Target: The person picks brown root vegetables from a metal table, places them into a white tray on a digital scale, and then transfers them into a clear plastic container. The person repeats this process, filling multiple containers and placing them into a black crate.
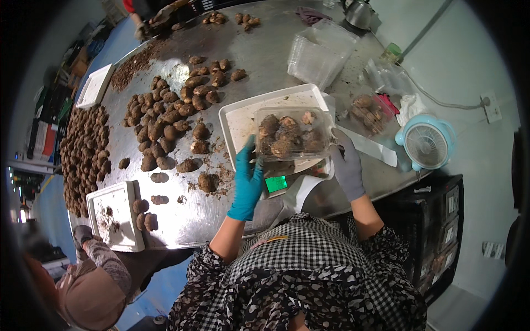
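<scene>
Between my two gloved hands is a clear plastic clamshell box (289, 134) with several brown taro corms (282, 147) inside. My left hand (247, 185), in a teal glove, grips the box's left side. My right hand (347, 165), in a grey glove, holds its right side. Below the box lies a white tray (236, 122), resting on a weighing scale whose lit green display (276, 183) shows at the near edge. A strip of white label paper (303, 191) hangs beside the display.
Loose taro (156, 124) covers the metal table's (265, 60) left. Stacked clear boxes (322, 52), a filled box (369, 113) and a blue fan (425, 142) stand right. A co-worker (94, 292) is at the lower left by a white tray (117, 218); another person's hand (142, 31) shows far off.
</scene>
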Tool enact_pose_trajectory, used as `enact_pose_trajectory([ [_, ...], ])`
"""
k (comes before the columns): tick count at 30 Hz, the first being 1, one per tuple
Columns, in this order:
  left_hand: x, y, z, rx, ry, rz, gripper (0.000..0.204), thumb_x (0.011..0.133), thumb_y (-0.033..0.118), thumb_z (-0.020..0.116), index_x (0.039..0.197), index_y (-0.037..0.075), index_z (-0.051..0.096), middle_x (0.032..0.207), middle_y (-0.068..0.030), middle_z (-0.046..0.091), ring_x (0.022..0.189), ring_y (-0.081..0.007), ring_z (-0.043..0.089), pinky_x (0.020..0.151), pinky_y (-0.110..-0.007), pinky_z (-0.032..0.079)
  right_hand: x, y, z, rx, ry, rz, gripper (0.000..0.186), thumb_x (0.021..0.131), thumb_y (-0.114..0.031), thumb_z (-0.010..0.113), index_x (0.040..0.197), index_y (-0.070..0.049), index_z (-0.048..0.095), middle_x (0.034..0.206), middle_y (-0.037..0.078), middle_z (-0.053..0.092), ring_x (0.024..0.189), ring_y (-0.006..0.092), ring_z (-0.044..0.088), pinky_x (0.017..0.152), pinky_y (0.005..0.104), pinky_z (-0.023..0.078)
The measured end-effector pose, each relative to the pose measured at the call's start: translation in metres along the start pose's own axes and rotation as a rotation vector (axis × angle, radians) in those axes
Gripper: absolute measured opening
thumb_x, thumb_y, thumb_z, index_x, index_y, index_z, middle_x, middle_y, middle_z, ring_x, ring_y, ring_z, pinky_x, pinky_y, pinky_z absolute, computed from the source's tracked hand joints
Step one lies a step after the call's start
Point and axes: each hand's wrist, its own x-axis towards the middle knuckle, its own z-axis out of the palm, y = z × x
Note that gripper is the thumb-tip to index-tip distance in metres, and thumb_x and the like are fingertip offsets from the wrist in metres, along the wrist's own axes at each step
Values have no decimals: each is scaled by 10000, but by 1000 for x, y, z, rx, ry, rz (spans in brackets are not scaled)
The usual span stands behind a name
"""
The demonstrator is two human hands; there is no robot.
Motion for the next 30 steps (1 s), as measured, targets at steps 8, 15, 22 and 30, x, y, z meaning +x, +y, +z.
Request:
enact_pose_trajectory([
  [8, 32, -10, -18, -436, -128, -460, 284, 830, 21, 566, 1106, -18, 509, 933, -97, 610, 801, -199, 619, 715, -313, 526, 7, 8, -8, 865, -226, 527, 399, 811, -29, 577, 1188, 66, 486, 1026, 82, 590, 860, 160, 586, 774, 253, 480],
  [15, 12, 18, -2, -616, -196, -619, 204, 760, -54, 539, 960, -14, 522, 852, -150, 611, 801, -303, 635, 816, -433, 529, 43, 13, 0, 761, -142, 310, 393, 797, -19, 574, 1175, 56, 499, 1071, 101, 588, 900, 163, 589, 810, 278, 479],
  [22, -24, 16, 58, -655, -445, -697, 225, 906, 121, 563, 1104, 16, 543, 1028, -107, 617, 943, -237, 613, 818, -363, 510, 97, 29, 34, 193, 55, -160, 346, 822, -92, 602, 1152, -7, 543, 1023, 87, 625, 922, 176, 587, 810, 296, 464],
  [30, -34, 1, 44, 346, -397, 71, 403, 842, 146, 639, 1206, 27, 513, 1092, -137, 597, 983, -239, 582, 832, -336, 478, -6, 67, -47, 85, 270, 433, 306, 879, -239, 582, 1087, -18, 541, 891, 73, 584, 729, 156, 547, 631, 293, 490],
])
